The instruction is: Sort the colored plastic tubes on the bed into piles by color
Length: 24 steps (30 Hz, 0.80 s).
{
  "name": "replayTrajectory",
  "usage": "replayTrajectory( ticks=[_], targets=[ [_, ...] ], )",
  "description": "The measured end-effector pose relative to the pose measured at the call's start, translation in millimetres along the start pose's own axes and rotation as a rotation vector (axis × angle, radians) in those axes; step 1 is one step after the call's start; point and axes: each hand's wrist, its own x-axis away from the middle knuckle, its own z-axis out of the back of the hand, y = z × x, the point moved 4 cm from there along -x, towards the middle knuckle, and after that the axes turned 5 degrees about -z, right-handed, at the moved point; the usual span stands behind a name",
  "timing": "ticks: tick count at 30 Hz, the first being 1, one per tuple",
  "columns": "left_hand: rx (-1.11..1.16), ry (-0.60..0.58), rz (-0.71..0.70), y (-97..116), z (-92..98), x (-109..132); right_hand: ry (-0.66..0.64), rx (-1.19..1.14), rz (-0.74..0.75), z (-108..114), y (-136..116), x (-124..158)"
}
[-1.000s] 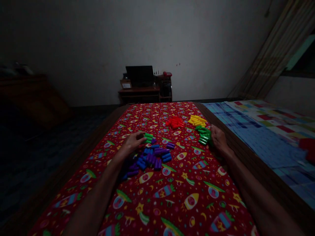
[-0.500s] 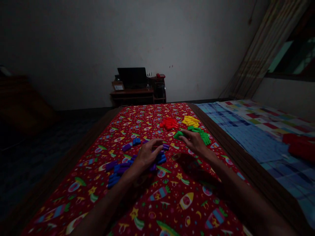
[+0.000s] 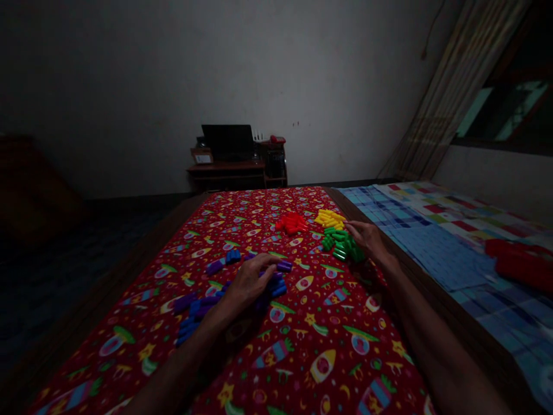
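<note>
My left hand (image 3: pixel 250 281) is over the blue and purple plastic pieces, fingers curved and thumb apart, with no piece visible in its grip. Some purple pieces (image 3: pixel 283 266) show past its fingertips, and blue pieces (image 3: pixel 279 288) lie under its edge. More blue pieces (image 3: pixel 185 329) are spread beside the left wrist. My right hand (image 3: pixel 366 237) is at the right side of the green pile (image 3: pixel 340 245), fingers stretched and apart, nothing seen in them. Its fingertips come near the yellow pile (image 3: pixel 329 219). The red pile (image 3: pixel 292 223) is to the left of the yellow one.
All the pieces lie on a red patterned cloth (image 3: pixel 319 328) with a brown border (image 3: pixel 458 323). A bed-like surface with blue checked cloth (image 3: pixel 415 253) adjoins it at right, with a red cloth (image 3: pixel 518 265) on it. By the wall stands a desk (image 3: pixel 228 167) with a monitor (image 3: pixel 228 141).
My right hand has let go of the green pieces it held at the left of the green pile and moved to the pile's right side. My left hand stays over the blue and purple pieces.
</note>
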Motion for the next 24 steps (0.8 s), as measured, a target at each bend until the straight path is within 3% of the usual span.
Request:
replayTrajectory(
  ticks=[5,8,11,14,18,21,24],
  targets=[
    [0.05,-0.029,-0.005,-1,-3.5,2,-0.166,0.154,-0.087,-8,9,-26],
    [0.045,-0.054,-0.019,-2,-17.3,-8,-0.273,0.224,-0.128,-22,14,-35],
    [-0.002,-0.128,-0.114,0,-46.7,-39,-0.328,0.278,-0.169,-33,17,-41],
    [-0.059,-0.164,-0.26,4,-83.4,-88,-0.353,0.303,-0.166,-38,17,-45],
    [-0.092,-0.193,-0.244,-2,-127.7,-149,-0.356,0.247,-0.08,-37,22,-47],
    [-0.08,-0.168,-0.215,-7,-149.9,-169,-0.378,0.118,0.022,-32,30,-47],
    [-0.063,-0.163,-0.21,-12,-166.6,-170,-0.399,-0.007,0.11,-25,37,-41]
  ],
)
